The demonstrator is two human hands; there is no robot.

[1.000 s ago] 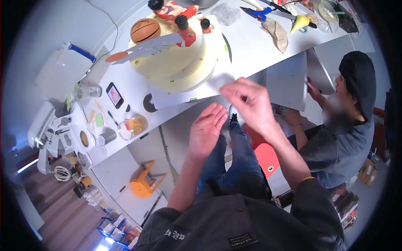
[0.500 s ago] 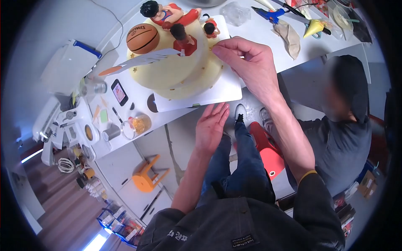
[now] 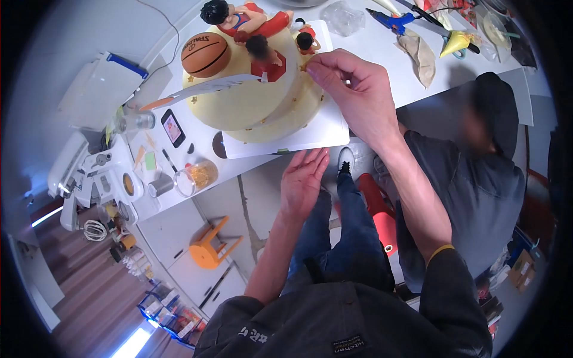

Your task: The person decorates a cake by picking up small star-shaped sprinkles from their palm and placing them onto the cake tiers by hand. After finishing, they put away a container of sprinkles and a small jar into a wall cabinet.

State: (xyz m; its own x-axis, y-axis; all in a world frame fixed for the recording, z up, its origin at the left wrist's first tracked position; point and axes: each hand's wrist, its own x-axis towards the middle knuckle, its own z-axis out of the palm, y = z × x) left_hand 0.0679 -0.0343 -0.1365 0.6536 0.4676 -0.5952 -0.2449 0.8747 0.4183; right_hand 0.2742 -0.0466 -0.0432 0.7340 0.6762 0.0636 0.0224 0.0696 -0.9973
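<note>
A pale yellow tiered cake (image 3: 230, 110) stands on a white board (image 3: 328, 132), with small gold stars dotted over its side. On it sit a basketball (image 3: 205, 55), a large dark-haired figure (image 3: 248, 24), a smaller figure in red (image 3: 267, 67) and another small figure (image 3: 305, 43) at the right. My right hand (image 3: 364, 98) is pinched at the cake's right side, its fingertips at a small gold star (image 3: 303, 67). Below the board's front edge, my left hand (image 3: 302, 186) is palm up with fingers stretched out; I see nothing graspable between them.
Left of the cake lie a phone (image 3: 172, 128), a jar of gold pieces (image 3: 200, 178) and a stand mixer (image 3: 89, 167). A blue glue gun (image 3: 391, 21) and a piping bag (image 3: 456, 43) lie at the back right. A person in dark clothes (image 3: 465, 197) sits close at my right.
My right hand stays pinched at the cake's side, barely shifted. The view has moved slightly, and the seated person at my right leans closer to the table.
</note>
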